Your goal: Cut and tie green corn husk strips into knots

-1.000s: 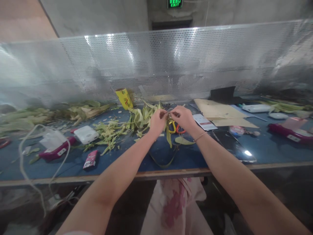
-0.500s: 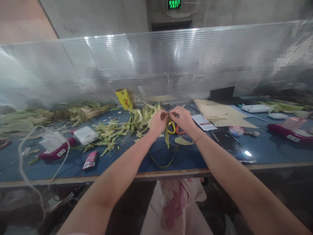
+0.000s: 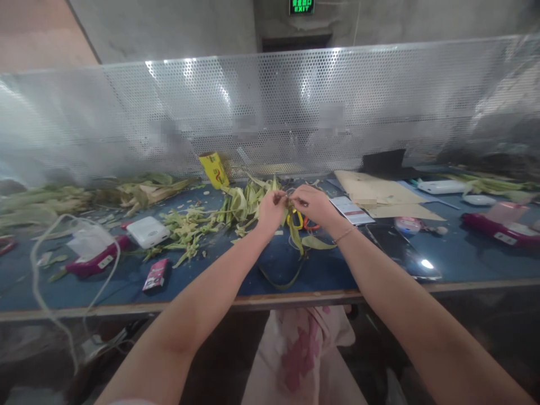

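Note:
Both my hands meet near the middle of the table, fingertips almost touching. My left hand [image 3: 272, 211] is closed in a pinch at a long green leaf [image 3: 296, 241] that hangs below the fingers. My right hand [image 3: 314, 203] pinches at the same spot from the other side; the exact grip point is small and partly hidden. Just under the hands show a yellow loop [image 3: 300, 219] and an orange loop [image 3: 309, 226], which look like scissor handles. Left of my left hand lies a heap of long green leaves [image 3: 240, 205], with small trimmed pieces [image 3: 189, 228] beside it.
The blue tabletop [image 3: 236, 275] ends at a front edge near me, with a perforated metal screen [image 3: 278, 107] behind. A yellow tube [image 3: 214, 170], white power bank [image 3: 147, 232] and pink box [image 3: 155, 275] stand left. Papers [image 3: 363, 188], phone [image 3: 352, 210] and black tablet [image 3: 400, 253] lie right.
Both hands stay almost in place, with slight finger movement. The hanging leaf has shifted a little to the right and turned under them.

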`<action>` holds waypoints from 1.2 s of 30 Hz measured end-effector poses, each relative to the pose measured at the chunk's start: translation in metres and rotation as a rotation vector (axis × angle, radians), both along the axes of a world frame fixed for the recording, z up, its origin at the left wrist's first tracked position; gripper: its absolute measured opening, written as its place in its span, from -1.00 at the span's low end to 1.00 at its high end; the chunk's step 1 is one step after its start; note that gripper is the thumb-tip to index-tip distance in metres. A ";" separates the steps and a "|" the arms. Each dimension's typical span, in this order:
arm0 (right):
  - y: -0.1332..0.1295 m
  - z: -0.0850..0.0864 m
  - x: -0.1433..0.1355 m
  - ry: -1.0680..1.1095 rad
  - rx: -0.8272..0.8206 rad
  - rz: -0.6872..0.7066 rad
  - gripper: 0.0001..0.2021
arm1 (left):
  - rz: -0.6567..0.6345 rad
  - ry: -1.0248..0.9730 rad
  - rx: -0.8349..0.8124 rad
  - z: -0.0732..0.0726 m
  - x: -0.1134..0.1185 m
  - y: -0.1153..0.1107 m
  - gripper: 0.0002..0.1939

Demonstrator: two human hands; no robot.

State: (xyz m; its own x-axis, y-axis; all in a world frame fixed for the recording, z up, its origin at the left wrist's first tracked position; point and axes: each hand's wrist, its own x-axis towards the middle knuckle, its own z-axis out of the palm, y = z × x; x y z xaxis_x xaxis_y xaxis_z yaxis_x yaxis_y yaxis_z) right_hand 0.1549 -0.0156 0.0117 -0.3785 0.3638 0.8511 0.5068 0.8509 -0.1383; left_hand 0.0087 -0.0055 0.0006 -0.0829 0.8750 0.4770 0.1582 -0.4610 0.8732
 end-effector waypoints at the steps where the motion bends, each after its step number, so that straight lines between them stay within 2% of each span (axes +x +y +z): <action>1: 0.000 0.000 0.001 -0.028 0.021 0.003 -0.83 | 0.000 -0.006 0.000 0.000 0.000 0.000 -0.93; 5: -0.001 0.000 0.001 -0.062 0.037 0.003 -0.81 | 0.004 -0.003 0.006 0.005 -0.002 -0.003 -0.95; 8: -0.003 0.001 -0.003 0.055 -0.044 -0.025 -0.80 | 0.014 0.031 0.028 0.009 -0.003 -0.007 -0.95; 14: -0.002 0.003 -0.008 0.316 -0.390 -0.079 -0.91 | 0.033 0.092 0.070 0.010 -0.002 -0.009 -0.93; 18: -0.002 0.006 -0.009 0.430 -0.627 -0.044 -0.89 | 0.013 0.097 0.120 0.010 -0.003 -0.009 -0.93; 20: -0.003 0.008 -0.009 0.434 -0.656 -0.048 -0.88 | 0.011 0.108 0.125 0.011 -0.003 -0.010 -0.93; 26: -0.006 0.010 -0.010 0.368 -0.624 -0.177 -0.90 | 0.024 0.190 0.206 0.012 -0.005 -0.010 -0.90; 30: -0.004 0.010 -0.008 0.358 -0.694 -0.151 -0.93 | 0.027 0.256 0.289 0.008 -0.007 -0.009 -0.90; 36: -0.004 0.011 -0.008 0.386 -0.784 -0.092 -0.89 | 0.044 0.288 0.327 0.005 -0.008 -0.010 -0.91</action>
